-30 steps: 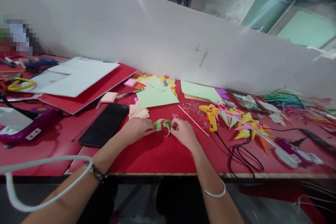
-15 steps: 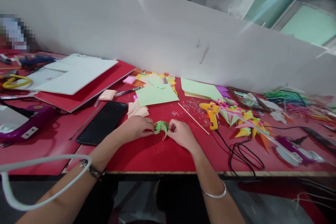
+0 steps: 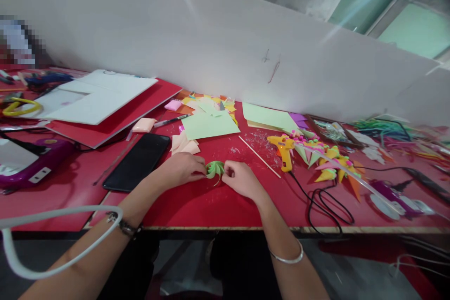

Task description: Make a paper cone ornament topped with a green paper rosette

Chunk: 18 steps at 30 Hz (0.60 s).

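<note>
A small green paper flower [image 3: 215, 169] with curled petals is held low over the red tabletop [image 3: 207, 211]. My left hand [image 3: 183, 167] pinches its left edge, and the fingers of my right hand [image 3: 242, 179] are closed at its right edge. Folded peach paper pieces [image 3: 185, 144] lie just beyond my left hand. A black phone [image 3: 138, 161] rests to the left, beside my left forearm. To the right of my right hand lies a thin wooden stick [image 3: 259, 156].
A yellow glue gun [image 3: 285, 152] with a looping black cord lies at the right, by colourful paper cones [image 3: 333, 164]. Pale green sheets [image 3: 211, 125] lie behind my hands. White boards [image 3: 105, 96] are stacked at the left, and a white partition [image 3: 211, 42] stands behind.
The green paper flower has turned slightly between my fingers, and its loose strip has shifted. Both hands stay in nearly the same place. The view has tilted a little.
</note>
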{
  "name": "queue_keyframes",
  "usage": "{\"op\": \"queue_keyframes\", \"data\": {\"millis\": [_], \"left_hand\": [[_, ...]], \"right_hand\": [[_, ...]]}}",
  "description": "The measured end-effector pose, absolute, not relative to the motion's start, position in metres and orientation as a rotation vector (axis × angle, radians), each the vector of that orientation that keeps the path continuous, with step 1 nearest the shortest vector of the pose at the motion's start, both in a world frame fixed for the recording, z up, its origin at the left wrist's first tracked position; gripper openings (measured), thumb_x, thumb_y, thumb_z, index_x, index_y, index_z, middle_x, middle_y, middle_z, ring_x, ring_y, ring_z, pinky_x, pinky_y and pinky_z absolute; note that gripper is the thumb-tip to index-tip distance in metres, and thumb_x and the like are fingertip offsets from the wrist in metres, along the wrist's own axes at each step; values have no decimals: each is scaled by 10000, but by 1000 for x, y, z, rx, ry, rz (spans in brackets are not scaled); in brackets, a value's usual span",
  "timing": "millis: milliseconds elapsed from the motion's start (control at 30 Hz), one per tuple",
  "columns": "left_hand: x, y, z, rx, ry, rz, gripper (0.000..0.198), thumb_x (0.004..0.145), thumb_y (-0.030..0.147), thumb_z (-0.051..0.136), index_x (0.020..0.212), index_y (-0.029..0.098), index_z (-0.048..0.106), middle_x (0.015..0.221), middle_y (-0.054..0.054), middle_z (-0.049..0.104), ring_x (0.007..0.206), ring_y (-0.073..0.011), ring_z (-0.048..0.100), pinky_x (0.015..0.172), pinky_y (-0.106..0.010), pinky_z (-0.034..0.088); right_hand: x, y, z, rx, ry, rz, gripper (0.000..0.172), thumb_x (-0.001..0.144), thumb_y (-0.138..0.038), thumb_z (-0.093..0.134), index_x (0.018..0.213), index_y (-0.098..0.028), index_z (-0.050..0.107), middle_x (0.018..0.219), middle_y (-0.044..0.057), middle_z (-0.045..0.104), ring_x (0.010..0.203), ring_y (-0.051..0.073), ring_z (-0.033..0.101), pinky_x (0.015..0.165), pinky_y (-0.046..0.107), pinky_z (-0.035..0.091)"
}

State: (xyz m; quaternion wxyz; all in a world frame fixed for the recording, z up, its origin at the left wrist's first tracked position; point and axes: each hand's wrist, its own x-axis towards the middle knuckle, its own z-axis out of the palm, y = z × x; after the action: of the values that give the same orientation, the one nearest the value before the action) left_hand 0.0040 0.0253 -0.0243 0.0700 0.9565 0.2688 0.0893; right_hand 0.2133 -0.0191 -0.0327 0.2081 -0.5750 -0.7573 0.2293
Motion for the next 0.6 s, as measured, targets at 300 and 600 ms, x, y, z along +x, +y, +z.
{"op": "queue_keyframes", "data": {"millis": [300, 600], "left_hand": [[5, 23, -22, 2849, 914, 312, 311, 816, 433, 458, 745, 197, 648, 698, -8, 626, 651, -126, 564, 555, -230, 323], [8, 20, -22, 2850, 958, 370, 285, 832, 393, 461, 737, 194, 640, 749, -11, 605, 658, -123, 549, 540, -228, 308]], "right_hand": [[219, -20, -29, -1455, -2217, 728, 74, 688, -173, 510, 624, -187, 477, 564, -53, 488, 512, 72, 424, 488, 189, 263], [224, -22, -14, -1408, -2116, 718, 228, 781, -342, 501, 622, -180, 489, 563, -38, 478, 541, 91, 442, 517, 203, 316]]}}
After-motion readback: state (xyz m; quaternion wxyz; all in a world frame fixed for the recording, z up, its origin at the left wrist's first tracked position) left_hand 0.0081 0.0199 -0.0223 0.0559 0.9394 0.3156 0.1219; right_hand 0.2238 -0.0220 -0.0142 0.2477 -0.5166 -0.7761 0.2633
